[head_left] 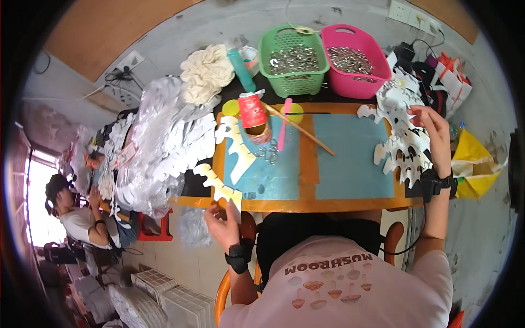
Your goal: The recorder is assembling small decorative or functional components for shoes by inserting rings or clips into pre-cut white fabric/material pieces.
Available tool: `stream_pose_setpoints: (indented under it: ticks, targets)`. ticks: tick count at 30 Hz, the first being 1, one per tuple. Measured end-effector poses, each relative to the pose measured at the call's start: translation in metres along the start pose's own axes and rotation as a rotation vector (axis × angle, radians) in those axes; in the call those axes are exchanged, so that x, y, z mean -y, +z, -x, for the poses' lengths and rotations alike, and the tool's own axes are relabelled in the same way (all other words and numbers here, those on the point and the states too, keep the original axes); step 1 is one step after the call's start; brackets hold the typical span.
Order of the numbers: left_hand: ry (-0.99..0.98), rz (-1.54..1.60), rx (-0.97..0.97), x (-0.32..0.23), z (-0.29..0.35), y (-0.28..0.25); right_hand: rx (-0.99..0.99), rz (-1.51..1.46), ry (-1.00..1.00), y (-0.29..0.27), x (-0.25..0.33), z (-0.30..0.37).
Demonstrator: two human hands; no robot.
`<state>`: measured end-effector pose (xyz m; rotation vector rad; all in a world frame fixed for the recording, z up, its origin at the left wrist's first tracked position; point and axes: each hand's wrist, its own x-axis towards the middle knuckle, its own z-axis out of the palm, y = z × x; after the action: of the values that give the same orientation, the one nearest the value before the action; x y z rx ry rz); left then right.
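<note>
My left hand is at the table's near edge, its fingers closed on the end of a notched cream-and-white piece that looks like cut sheet material. Just beyond it, a similar notched piece lies on the blue work mat. On the far right, my right hand is raised over a heap of white notched pieces. Its fingers are apart, with nothing seen between them. Near the mat's upper left, a red can sits above an open round tin. Several metal rings lie beside them.
A green basket and a pink basket of small metal parts stand at the back. A wooden stick and pink tool cross the mat. Plastic-wrapped white pieces pile up left. Another person sits far left.
</note>
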<state>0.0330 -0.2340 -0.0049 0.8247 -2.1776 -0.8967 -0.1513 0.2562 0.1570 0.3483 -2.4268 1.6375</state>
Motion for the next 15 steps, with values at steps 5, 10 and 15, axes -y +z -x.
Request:
stream_pose_setpoints:
  ticks: [5,10,15]
  targets:
    - [-0.39,0.523,0.127,0.042,0.007,0.01,0.126,0.081,-0.186,0.044,0.015,-0.069]
    - [-0.736,1.096,0.194,0.006,0.023,0.001,0.341,0.281,-0.204,0.104,0.01,-0.105]
    - [-0.842,1.191,0.283,-0.044,0.058,-0.001,0.241,0.499,-0.49,0.154,-0.004,-0.132]
